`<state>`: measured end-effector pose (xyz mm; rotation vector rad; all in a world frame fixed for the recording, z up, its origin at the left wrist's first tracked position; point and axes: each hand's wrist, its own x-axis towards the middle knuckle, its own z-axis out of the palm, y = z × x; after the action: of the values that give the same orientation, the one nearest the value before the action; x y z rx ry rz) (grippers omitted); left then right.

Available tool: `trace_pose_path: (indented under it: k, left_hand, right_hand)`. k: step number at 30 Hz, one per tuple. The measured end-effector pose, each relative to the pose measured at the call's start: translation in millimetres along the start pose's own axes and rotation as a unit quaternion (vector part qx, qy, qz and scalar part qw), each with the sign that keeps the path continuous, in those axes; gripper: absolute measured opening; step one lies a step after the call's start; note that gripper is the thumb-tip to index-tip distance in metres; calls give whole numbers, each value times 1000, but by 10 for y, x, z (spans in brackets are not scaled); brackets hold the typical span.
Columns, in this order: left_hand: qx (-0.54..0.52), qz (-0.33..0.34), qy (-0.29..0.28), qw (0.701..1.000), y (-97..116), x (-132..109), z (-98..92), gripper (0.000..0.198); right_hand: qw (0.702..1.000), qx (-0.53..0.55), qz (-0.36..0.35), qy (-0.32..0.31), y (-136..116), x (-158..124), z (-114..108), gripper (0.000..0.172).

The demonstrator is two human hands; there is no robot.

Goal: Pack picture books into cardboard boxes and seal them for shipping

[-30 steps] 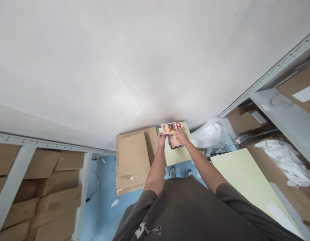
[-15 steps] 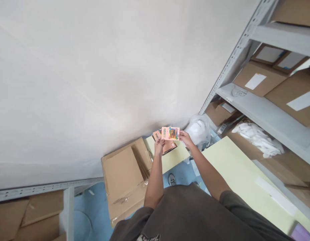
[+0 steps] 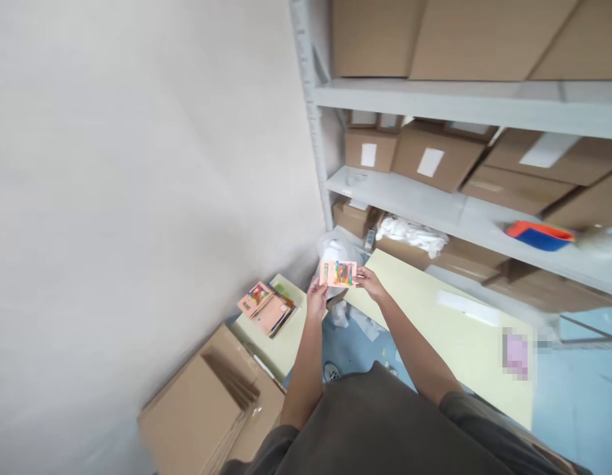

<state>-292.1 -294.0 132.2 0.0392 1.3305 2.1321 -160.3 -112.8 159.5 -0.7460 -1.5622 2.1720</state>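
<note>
Left hand [image 3: 316, 300] and right hand [image 3: 370, 282] apart, pinching opposite short edges of a flat salmon-pink printed card [image 3: 338, 273], held between them. At nine o'clock from the hands, a stack of pink booklets [image 3: 269, 310] on a pale-green board [image 3: 286, 346]; at eight o'clock, flattened brown cardboard sheets [image 3: 192, 412]; at one o'clock, grey steel shelving [image 3: 464, 99].

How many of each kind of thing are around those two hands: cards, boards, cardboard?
Hands, left hand and right hand: 2
Pink printed card, held: 1
Pile of printed cards: 1
Pale green boards: 2
Flattened cardboard stack: 1
Total: 7
</note>
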Motion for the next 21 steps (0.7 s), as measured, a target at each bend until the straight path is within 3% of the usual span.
trace_pose_path:
  k: [3,7,10,13,16,18,21]
  left_hand:
    - [17,-40,-60,997,-408,-103,703,47]
    - [76,-119,-166,976,-1037,-354,1646,59]
    - [105,-138,-220,960,-1404,-564,2196,69]
    - [147,-136,-288,936,-1575,-677,2554,76]
    - [185,-130,-365,903,-1591,-659,2778,78]
    - [200,-124,-394,888,-1571,-595,2887,74]
    - [207,-111,-393,889,-1552,-452,3008,63]
  right_hand:
    - [997,53,-21,61,-86,-352,-598,44]
    - [977,117,-64,165,-102,-853,-1264,50]
    - [959,122,-97,236,-110,-1210,-1745,50]
    - [949,105,-102,278,-159,-1522,-2209,48]
    - [947,100,-83,293,-228,-1705,-2525,52]
    - [952,99,-75,280,-267,-1726,-2601,49]
    - [950,120,-85,275,-312,-1650,-2564,46]
